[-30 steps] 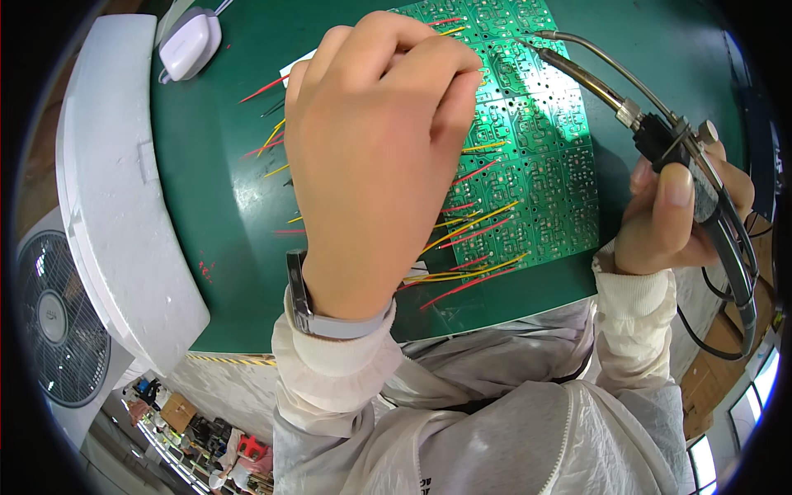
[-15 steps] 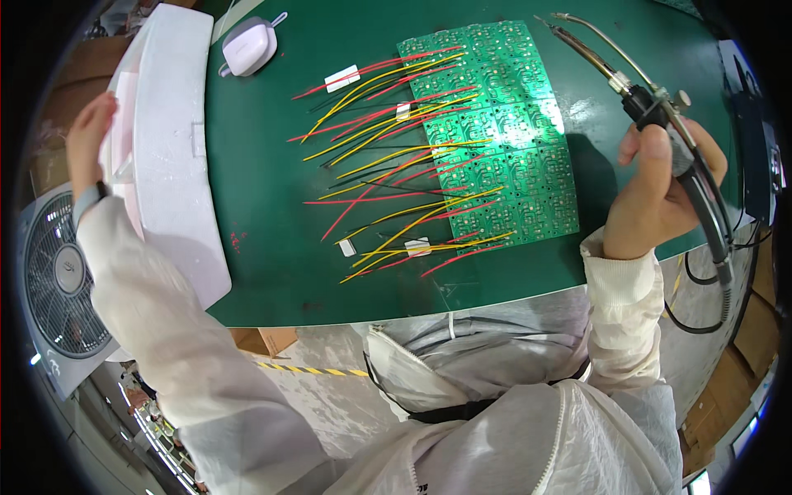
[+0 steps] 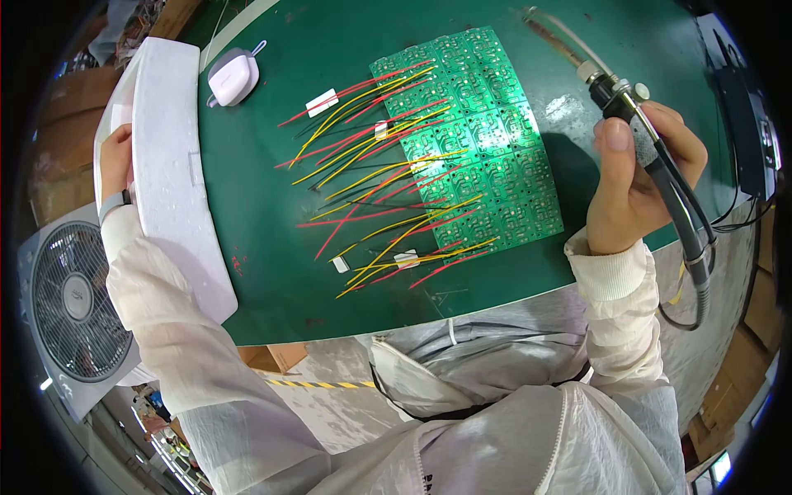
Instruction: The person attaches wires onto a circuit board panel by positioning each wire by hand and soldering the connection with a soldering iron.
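My right hand (image 3: 639, 186) grips a soldering iron (image 3: 617, 99) with a thin metal tube along its side; its tip points up and to the left, above the table. To the left of it lies a green panel of circuit boards (image 3: 495, 157). Red, yellow and black wires (image 3: 375, 169) run in groups from the panel toward the left. At the far left my left hand (image 3: 115, 165) reaches into a white foam box (image 3: 169, 157), where the wall hides its fingers. What they touch in there is not visible.
A pale rounded case (image 3: 233, 80) with a loop lies at the back left of the green table (image 3: 272, 305). Small white pieces (image 3: 322, 102) sit among the wires. A fan (image 3: 78, 297) stands beside the box. The iron's cable (image 3: 701, 301) hangs past the right edge.
My left hand has come down from above into the foam box. My right hand and the iron have shifted slightly left in view. The whole view has turned a little.
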{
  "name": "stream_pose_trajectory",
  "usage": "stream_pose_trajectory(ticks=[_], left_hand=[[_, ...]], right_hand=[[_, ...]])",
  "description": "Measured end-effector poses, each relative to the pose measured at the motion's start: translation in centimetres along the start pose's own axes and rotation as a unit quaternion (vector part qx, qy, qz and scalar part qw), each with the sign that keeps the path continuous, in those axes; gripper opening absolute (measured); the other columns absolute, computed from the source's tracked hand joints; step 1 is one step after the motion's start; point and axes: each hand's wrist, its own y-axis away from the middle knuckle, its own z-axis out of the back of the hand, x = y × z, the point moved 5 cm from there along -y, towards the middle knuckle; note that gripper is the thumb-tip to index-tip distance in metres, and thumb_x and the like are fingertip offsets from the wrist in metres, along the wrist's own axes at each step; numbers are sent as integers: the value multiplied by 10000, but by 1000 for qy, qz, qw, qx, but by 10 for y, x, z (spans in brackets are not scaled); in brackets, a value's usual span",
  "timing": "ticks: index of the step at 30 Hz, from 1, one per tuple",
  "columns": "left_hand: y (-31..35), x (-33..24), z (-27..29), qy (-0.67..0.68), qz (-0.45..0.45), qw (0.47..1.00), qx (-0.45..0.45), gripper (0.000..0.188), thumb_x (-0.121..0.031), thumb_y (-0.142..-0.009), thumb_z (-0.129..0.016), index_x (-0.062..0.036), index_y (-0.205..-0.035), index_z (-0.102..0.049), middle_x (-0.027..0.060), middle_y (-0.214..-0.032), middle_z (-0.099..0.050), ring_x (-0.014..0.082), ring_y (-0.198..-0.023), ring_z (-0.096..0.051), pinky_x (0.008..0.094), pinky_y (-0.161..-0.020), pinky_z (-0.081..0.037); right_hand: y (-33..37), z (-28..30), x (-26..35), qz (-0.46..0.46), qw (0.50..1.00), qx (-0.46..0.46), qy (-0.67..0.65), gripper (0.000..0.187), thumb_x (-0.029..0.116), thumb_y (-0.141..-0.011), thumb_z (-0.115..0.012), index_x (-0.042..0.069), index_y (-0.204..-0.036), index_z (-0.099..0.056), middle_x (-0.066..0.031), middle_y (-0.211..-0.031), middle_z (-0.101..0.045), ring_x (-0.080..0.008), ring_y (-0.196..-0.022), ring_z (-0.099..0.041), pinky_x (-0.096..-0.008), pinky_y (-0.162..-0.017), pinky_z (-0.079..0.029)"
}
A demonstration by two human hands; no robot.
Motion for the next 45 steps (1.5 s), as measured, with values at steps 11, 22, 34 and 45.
stream_pose_trajectory(ticks=[11,22,34,45], left_hand=[[2,-4,39,229,-15,958,-174,233,-120,-770,-627,48,-931,-612,68,-890,-622,119,-825,-577,198,-770,-453],[222,-278,-50,303,-211,929,-30,222,-151,-852,-504,20,-993,-513,136,-913,-588,171,-813,-568,253,-761,-446],[318,-306,-170,412,-165,885,139,115,55,-772,-524,-11,-866,-536,53,-741,-554,79,-653,-517,190,-532,-385],[226,-299,-131,215,-344,907,-110,107,5,-686,-631,-42,-781,-624,56,-748,-585,158,-687,-538,252,-615,-418]], right_hand=[[2,8,2,-98,989,-90,57,313,-55,-700,-655,-51,-980,-516,-127,-911,-578,-137,-760,-570,-219,-680,-469],[25,35,7,-125,987,-80,55,302,127,-787,-591,-8,-1019,-452,-127,-754,-564,-144,-623,-492,-257,-599,-409],[22,23,12,-101,994,-35,23,344,44,-720,-643,-30,-998,-455,-139,-878,-533,-147,-717,-518,-247,-688,-431],[25,19,9,-113,991,-46,49,360,24,-715,-655,-40,-1010,-458,-130,-922,-550,-155,-794,-555,-260,-745,-442]])
